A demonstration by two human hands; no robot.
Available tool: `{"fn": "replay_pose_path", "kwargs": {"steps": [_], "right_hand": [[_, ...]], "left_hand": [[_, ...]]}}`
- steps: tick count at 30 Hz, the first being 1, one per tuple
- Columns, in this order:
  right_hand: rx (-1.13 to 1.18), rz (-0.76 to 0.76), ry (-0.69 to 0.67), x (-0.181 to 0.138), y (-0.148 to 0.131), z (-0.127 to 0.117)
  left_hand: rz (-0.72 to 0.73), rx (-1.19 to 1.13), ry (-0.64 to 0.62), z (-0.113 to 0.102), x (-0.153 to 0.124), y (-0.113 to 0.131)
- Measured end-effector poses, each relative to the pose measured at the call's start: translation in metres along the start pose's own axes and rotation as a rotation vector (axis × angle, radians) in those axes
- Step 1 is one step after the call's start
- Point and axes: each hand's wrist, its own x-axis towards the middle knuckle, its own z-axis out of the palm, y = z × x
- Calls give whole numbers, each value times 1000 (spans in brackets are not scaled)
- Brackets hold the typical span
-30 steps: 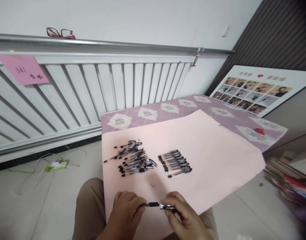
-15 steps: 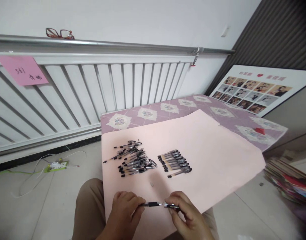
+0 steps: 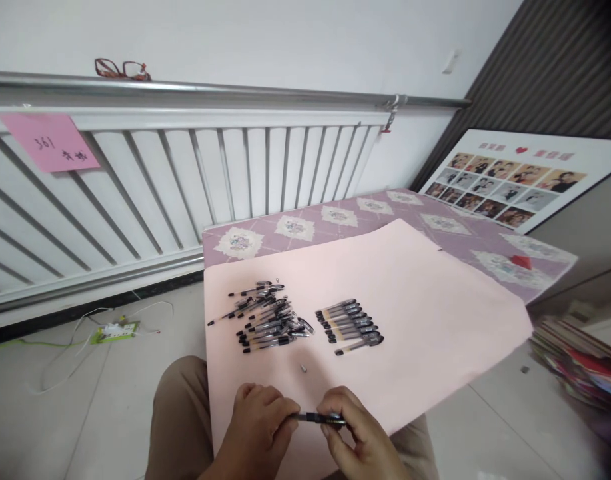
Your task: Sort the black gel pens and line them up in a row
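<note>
Between my two hands, low over the pink sheet [image 3: 425, 293], a gel pen [image 3: 310, 417] lies sideways. My left hand [image 3: 260, 423] is closed on its barrel end. Fingers of my right hand [image 3: 358, 427] pinch the dark pen cap [image 3: 332, 419], which covers the tip end. Beyond my hands, several capped pens [image 3: 350, 323] form a neat column. To their left lies a loose heap of pens and caps [image 3: 268, 320]. A tiny pale piece [image 3: 303, 368] rests on the sheet just past my hands.
The sheet covers part of a purple patterned tablecloth [image 3: 295, 227]. Behind stands a white radiator [image 3: 265, 167] with glasses [image 3: 122, 69] on the pipe above. A power strip [image 3: 115, 331] with cables lies on the floor at left, a stack of papers [image 3: 580, 360] at right.
The cap in my right hand has moved left onto the pen's tip, closing the gap between them. My left hand has shifted slightly right. The pens on the sheet stay put.
</note>
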Motion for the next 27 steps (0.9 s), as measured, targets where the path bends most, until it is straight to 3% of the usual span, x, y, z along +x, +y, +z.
{"fn": "replay_pose_path", "kwargs": {"steps": [7,12,19,23,27], "right_hand": [[25,-24,-17,-1,-2,10],[21,-41,0,-1,-1,12],[-24,-82,-44,-5,9,14],[-193,-146,-63,-4,21,11],[-558,-278,-5,-5,40,15]], "left_hand": [[0,-13,-75,3,0,6],[7,24,-51,7,1,7],[131,96,-73,30,-4,-15],[165,109,-87,46,-2,-29],[142,135,-106,65,5,-34]]}}
